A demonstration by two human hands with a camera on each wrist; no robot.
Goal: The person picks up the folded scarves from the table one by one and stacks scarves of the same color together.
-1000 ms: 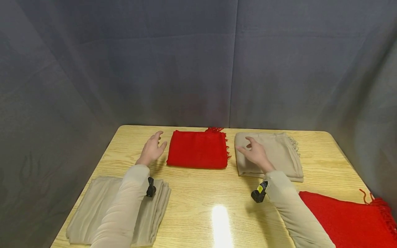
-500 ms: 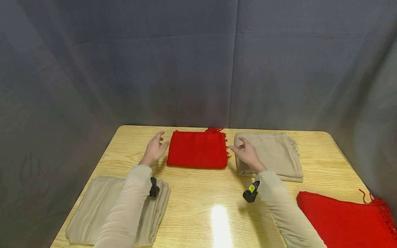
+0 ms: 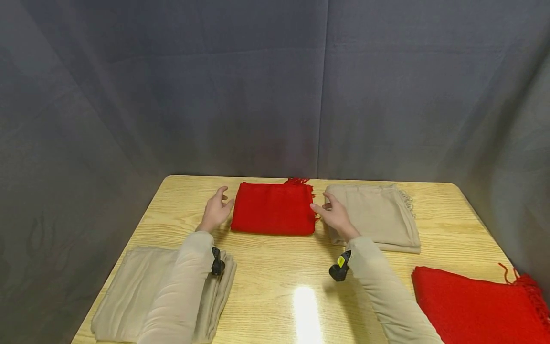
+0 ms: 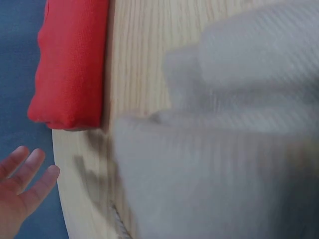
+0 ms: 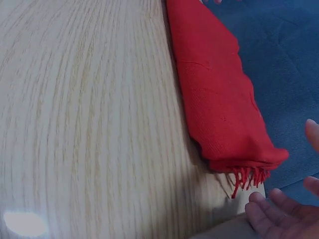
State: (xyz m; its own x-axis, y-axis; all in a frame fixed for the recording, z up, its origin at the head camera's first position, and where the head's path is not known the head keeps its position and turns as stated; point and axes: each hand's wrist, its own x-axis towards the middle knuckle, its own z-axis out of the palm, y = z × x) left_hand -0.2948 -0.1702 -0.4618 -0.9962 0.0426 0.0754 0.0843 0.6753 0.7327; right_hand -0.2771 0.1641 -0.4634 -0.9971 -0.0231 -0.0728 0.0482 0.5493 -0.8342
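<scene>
A folded red scarf (image 3: pixel 273 209) with fringe on its right and far edges lies flat at the middle back of the table. Just off its left edge is my left hand (image 3: pixel 216 210), fingers spread and loosely bent, holding nothing. My right hand (image 3: pixel 336 217) hovers by the fringed right edge, thumb toward the scarf, with nothing in it. Under and beside that hand a folded beige scarf (image 3: pixel 374 215) lies flat. In the left wrist view, a gap separates the left fingers (image 4: pixel 37 186) from the red scarf (image 4: pixel 72 69). The right wrist view shows the right fingers (image 5: pixel 274 211) below the fringe.
A folded beige cloth (image 3: pixel 129 291) lies at the front left, partly under my left forearm. Another red fringed scarf (image 3: pixel 481 306) lies at the front right. Grey curtains (image 3: pixel 266 95) stand behind and beside the wooden table (image 3: pixel 266 272).
My right hand has moved left, from over the beige scarf to the red scarf's right edge. My left hand has shifted slightly right toward the red scarf. The cloths have stayed put.
</scene>
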